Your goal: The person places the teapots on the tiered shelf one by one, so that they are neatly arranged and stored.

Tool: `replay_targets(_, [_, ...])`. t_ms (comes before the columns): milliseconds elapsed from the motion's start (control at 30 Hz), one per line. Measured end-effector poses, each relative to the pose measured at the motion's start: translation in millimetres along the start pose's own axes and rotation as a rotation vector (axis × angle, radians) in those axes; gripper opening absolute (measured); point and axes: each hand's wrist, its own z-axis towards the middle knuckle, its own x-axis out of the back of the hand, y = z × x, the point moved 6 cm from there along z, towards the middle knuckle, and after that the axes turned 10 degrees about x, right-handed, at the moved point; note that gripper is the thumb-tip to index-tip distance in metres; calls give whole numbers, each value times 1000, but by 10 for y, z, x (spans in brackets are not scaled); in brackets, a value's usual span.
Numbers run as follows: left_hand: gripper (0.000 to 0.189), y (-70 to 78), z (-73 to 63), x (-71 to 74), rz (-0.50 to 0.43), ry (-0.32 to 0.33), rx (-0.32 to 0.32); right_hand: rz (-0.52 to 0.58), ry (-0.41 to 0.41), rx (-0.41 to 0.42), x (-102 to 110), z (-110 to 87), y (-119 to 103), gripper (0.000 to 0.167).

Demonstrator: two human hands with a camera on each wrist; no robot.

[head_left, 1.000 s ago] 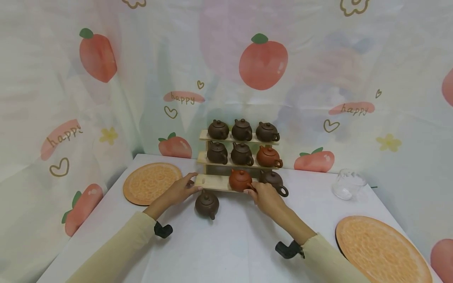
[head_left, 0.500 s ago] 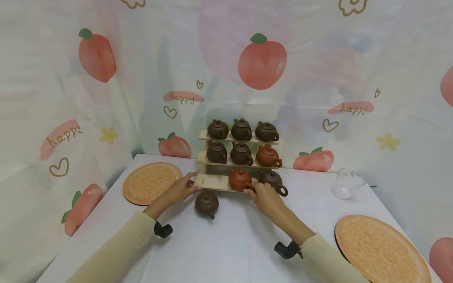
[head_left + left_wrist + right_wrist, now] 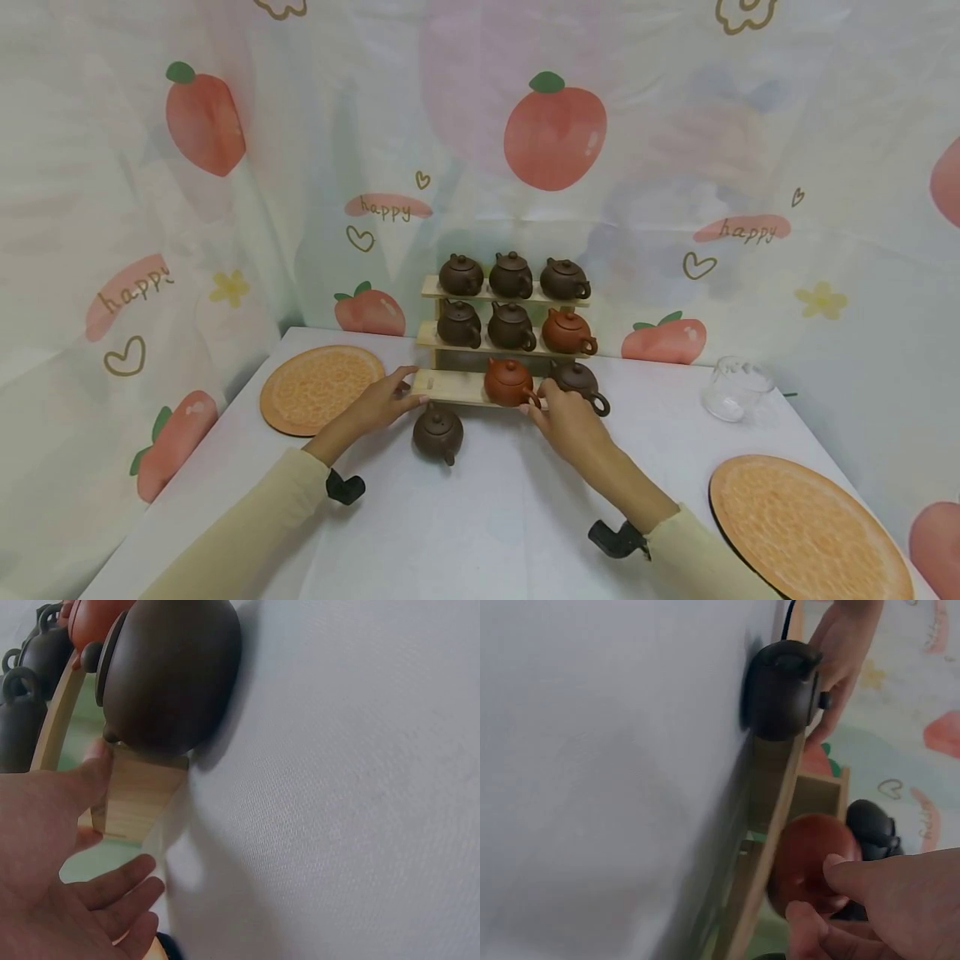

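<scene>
A three-tier wooden rack (image 3: 453,386) holds small teapots. At the left end of its bottom shelf, my left hand (image 3: 381,402) pinches the wood between thumb and fingers; the other fingers spread loosely in the left wrist view. A reddish-brown teapot (image 3: 509,383) sits mid-shelf, its handle toward my right hand (image 3: 573,425). The thumb (image 3: 847,876) and fingers of that hand stand apart around the handle, close to the pot. To its right is a dark brown teapot (image 3: 576,379), partly hidden by the hand. Another dark teapot (image 3: 438,433) stands on the table before the rack.
Several dark teapots fill the upper shelves, with another red teapot (image 3: 568,332) at the middle shelf's right. Round orange mats lie at left (image 3: 322,388) and right (image 3: 810,529). A clear glass vessel (image 3: 737,389) stands at the table's right back.
My right hand has loosened and drawn slightly right, so more of the red teapot's handle shows. The left hand and the teapots stay in place.
</scene>
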Motion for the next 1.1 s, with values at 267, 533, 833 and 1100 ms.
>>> replay_targets(267, [69,-11,-8,5,-2,2,-8,63,-51,25,-9,-63,-369,32])
replay_targets(533, [69,-15,-9,5,-4,14,-22,122,-218,122,-536,-50,-780,51])
replay_targets(833, [68,-25,18,-7,10,27,-34,32,-256,160,-858,51,-914,54])
replay_targets(1100, [68,-12,-6,19,-9,9,-30,3,-304,151,-769,60,-838,26])
